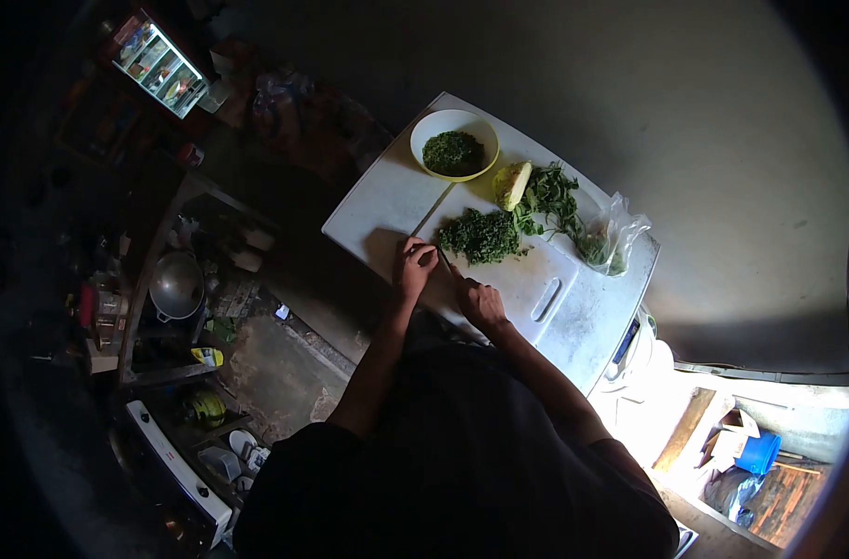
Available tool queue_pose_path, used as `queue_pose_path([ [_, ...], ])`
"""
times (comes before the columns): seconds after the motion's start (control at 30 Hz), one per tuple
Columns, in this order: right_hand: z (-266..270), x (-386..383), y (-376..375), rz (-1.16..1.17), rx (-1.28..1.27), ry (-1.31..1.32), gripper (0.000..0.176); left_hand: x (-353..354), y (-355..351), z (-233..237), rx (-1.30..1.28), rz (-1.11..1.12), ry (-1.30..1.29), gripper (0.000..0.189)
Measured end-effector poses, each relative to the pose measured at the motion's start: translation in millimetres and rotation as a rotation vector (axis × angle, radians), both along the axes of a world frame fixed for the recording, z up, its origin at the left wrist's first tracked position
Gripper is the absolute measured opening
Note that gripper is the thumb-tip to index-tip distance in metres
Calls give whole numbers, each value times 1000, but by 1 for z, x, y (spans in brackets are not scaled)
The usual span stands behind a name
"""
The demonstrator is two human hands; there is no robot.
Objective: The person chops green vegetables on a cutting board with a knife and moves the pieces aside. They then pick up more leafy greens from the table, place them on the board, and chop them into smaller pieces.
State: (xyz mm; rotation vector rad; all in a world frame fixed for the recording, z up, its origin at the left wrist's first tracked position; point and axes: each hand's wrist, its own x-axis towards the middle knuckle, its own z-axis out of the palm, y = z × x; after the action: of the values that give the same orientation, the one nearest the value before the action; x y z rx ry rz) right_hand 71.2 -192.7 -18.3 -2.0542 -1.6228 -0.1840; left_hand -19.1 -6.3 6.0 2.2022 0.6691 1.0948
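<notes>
My right hand [481,304] is wrapped round the handle of a knife [445,261], whose narrow blade points up and left toward my left hand. My left hand [413,268] is at the cutting board's left edge with its fingers curled together near the blade tip; what they hold, if anything, is too small to make out. Just beyond the blade lies a heap of finely chopped green leaves [480,236] on the white cutting board [518,289]. Behind it are a cut piece of cabbage [512,186] and a bunch of uncut leafy greens [552,194].
A bowl [454,175] of chopped greens stands at the white table's [369,207] far corner. To the right is a clear plastic bag [618,235] with greens inside. On the left are a metal wok [177,285], a stove [178,461] and a lit display fridge [164,70].
</notes>
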Motion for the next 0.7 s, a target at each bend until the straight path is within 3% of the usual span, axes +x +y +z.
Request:
queue_pose_path([
  [0.07, 4, -2, -4, -20, -102, 11, 42, 2, 0, -4, -75, -8, -40, 13],
  [0.1, 20, -2, -2, -17, -102, 9, 42, 1, 0, -4, -76, -6, -42, 13],
  [0.17, 71, -3, 8, -76, -280, 307, 49, 1, 0, -1, -37, 2, -22, 14],
  [0.47, 91, -10, 3, -29, -265, 319, 53, -2, 3, -4, -142, -59, -71, 15],
  [0.57, 87, -10, 3, -15, -283, 301, 55, -1, 7, -5, -2, -37, -46, 15],
  [0.7, 77, -11, 3, -7, -266, 300, 56, -1, 5, 0, -21, -46, -47, 15],
])
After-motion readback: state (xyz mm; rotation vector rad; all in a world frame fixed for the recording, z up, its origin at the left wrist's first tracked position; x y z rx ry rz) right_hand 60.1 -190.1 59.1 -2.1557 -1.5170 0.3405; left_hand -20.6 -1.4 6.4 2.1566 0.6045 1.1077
